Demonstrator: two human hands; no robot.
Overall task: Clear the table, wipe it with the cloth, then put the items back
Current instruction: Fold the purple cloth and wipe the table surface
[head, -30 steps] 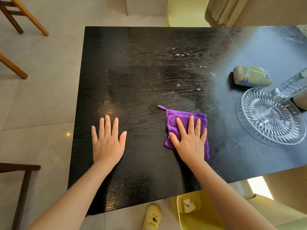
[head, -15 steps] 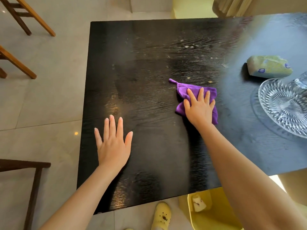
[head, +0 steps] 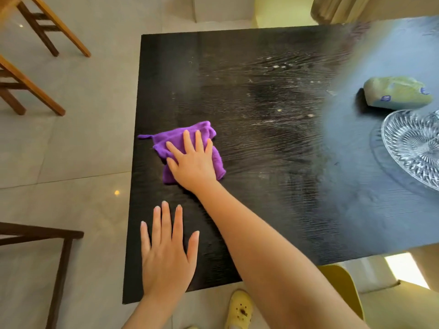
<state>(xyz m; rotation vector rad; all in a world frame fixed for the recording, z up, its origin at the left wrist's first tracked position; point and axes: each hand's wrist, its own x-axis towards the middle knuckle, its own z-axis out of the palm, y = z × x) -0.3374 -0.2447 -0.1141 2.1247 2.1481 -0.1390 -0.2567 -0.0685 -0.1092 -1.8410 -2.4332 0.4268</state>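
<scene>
Tabletop of black wood-grain board (head: 273, 210), the one table in view, is taking up most of the scene, and pale specks and streaks are showing across its far middle. One clear cut-glass dish (head: 413, 148) is sitting at the table's right edge, partly cut off by the frame, and one greenish soft packet with small blue marks (head: 399, 95) is lying just beyond it. One yellow clog-style shoe (head: 238, 309) is showing on the pale tiled floor below the near edge. Two bare hands are resting on the board: the left hand (head: 166, 255) is lying flat near the front left corner, fingers spread and holding nothing. The right hand (head: 193, 160) is pressing down, palm flat and fingers spread, on one purple folded cloth (head: 166, 142) close to the left edge. The cloth is lying under the palm, sticking out beyond the fingertips and to both sides, its small loop pointing left.
</scene>
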